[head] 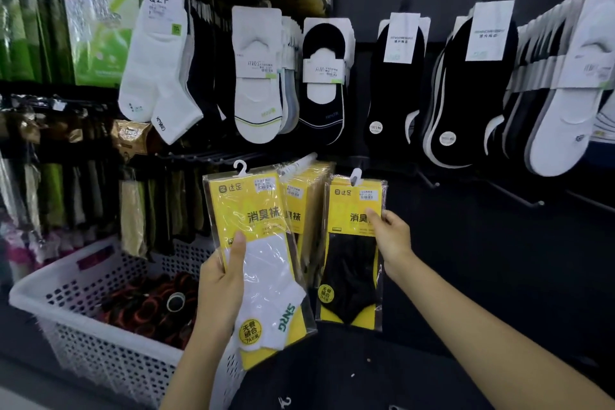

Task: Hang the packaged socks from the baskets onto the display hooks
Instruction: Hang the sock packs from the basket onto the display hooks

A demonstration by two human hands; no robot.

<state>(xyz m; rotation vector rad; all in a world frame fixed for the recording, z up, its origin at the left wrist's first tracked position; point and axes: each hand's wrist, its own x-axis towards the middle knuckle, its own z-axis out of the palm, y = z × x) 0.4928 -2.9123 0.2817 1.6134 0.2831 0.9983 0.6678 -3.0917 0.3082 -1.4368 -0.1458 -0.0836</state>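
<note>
White plastic basket [66, 280] sits lower L, dark rolled items inside. L hand [219, 280] grips a yellow pack w/ white socks [263, 243] by its left edge, thumb on front, pack tilted. Just behind, more yellow packs [301, 200] hang on the rack. R hand [389, 236] pinches a pack w/ black socks [349, 263] at its right edge, upright; can't tell if its hanger is on a hook. Wire hooks [429, 178] further R.

Left hand [221, 280] and right hand [392, 238] are both bare, each continuing into a bare limb, with the left forearm [196, 359] and right forearm [482, 326] uncovered as far as the bottom edge of view.
</note>
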